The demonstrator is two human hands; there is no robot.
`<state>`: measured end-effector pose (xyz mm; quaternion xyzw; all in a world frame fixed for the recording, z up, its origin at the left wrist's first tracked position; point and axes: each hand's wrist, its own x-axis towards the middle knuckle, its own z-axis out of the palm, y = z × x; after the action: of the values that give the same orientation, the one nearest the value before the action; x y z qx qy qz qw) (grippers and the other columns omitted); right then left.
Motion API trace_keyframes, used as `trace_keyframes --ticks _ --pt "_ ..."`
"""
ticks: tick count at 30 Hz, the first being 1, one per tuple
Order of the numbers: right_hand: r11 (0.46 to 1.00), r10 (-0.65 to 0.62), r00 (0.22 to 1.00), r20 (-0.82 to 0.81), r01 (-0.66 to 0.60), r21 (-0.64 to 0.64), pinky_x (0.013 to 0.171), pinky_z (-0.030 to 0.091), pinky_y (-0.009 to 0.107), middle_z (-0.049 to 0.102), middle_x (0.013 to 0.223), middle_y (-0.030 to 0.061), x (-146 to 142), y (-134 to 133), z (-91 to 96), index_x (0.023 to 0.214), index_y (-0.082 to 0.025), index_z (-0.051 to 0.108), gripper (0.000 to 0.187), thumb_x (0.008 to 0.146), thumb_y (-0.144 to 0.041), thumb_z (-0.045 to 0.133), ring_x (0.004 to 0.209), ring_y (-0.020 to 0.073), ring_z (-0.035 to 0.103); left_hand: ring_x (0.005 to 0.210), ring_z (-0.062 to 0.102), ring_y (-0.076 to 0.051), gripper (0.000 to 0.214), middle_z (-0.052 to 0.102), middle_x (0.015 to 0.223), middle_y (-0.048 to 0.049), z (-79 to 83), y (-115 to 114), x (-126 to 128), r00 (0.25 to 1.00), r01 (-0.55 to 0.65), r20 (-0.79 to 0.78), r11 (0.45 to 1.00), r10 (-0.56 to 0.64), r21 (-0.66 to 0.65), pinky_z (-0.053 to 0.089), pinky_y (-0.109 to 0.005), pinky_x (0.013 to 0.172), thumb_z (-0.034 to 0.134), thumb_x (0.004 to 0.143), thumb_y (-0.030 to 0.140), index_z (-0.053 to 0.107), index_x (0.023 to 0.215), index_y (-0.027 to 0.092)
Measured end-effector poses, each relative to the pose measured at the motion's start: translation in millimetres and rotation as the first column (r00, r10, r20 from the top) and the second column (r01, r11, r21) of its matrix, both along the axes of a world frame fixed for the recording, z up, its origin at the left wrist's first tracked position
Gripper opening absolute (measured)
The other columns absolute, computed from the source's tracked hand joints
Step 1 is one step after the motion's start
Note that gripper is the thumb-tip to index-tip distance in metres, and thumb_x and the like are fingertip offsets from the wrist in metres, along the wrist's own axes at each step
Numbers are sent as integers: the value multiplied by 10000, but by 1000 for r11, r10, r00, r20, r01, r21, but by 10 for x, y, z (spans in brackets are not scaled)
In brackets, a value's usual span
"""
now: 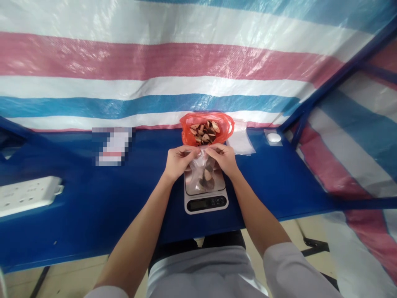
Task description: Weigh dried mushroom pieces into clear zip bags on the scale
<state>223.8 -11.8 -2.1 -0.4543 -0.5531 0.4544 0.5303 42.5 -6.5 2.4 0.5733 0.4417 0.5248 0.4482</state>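
A clear zip bag [198, 169] with several brown and pale slices in its lower part lies over the steel plate of a white kitchen scale [190, 203]. My left hand [180, 162] pinches the bag's top edge on one side. On the other side my right hand [223, 158] pinches the same edge between thumb and fingers. Just beyond both hands sits an open red plastic bag [228, 124], filled with dried dark-rimmed slices [204, 131]. No digits can be made out on the scale's dark display.
A stack of clear flat bags [242, 140] lies right of the red bag. Farther right is a small white round object [273, 138] on clear film. A white power strip [27, 194] lies at left, with a blurred-out item [114, 145] behind it. Striped sheeting [155, 62] backs the blue table [130, 207].
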Motion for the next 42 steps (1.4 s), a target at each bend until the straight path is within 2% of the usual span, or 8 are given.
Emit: trace_keyframes --ticks 6,10,15,24,28,33,38,42 --pt "996 -19 999 38 15 89 762 572 316 775 823 27 -20 40 -45 850 -213 773 246 752 -439 762 792 205 723 656 694 -181 376 775 760 -71 33 -1 12 1000 -9 -4 1000 9 -6 533 -253 606 838 682 506 804 814 156" --pt "993 -92 995 45 89 74 730 564 312 768 787 26 3 54 -54 817 -208 772 242 744 -439 769 755 200 713 668 687 -178 388 767 746 -67 -4 20 2 999 -8 43 1000 8 2 546 -270 652 828 694 525 796 800 153" --pt "993 -103 995 1 103 58 676 558 292 749 720 17 8 31 -11 762 -213 759 226 746 -438 770 683 179 693 674 680 -164 337 764 755 -58 -58 44 5 995 -29 94 999 25 42 550 -271 685 828 707 494 786 761 164" --pt "999 -28 999 -35 29 18 697 577 309 766 781 20 -16 20 -7 864 -221 784 260 754 -457 780 688 180 710 667 687 -176 321 770 766 -61 -47 21 -6 998 -29 58 999 27 28 543 -266 632 823 710 492 797 756 175" --pt "999 -22 999 -38 24 48 731 571 314 765 777 17 -8 23 -1 832 -221 789 211 759 -419 785 707 182 710 709 699 -188 334 774 781 -64 -78 37 -13 997 -36 63 999 34 40 560 -285 693 825 709 504 801 773 177" --pt "997 -52 999 -15 52 59 721 569 313 742 690 7 -4 11 11 783 -213 782 201 751 -412 781 682 181 697 681 685 -174 364 773 777 -63 -117 61 -29 997 -43 71 999 43 -3 552 -272 665 837 695 513 807 808 169" --pt "997 -69 997 -22 69 32 709 580 318 769 776 20 -16 15 6 820 -218 783 255 711 -449 797 709 194 709 668 684 -172 331 772 762 -57 -94 49 -38 996 -66 58 997 64 35 549 -266 645 834 705 498 808 788 178" --pt "1000 -9 998 -66 9 -9 666 583 319 757 759 19 -27 -3 20 834 -213 776 282 707 -464 800 678 192 703 717 706 -188 295 779 782 -57 -75 24 -23 997 -64 48 995 60 71 565 -279 697 827 720 479 812 783 191"
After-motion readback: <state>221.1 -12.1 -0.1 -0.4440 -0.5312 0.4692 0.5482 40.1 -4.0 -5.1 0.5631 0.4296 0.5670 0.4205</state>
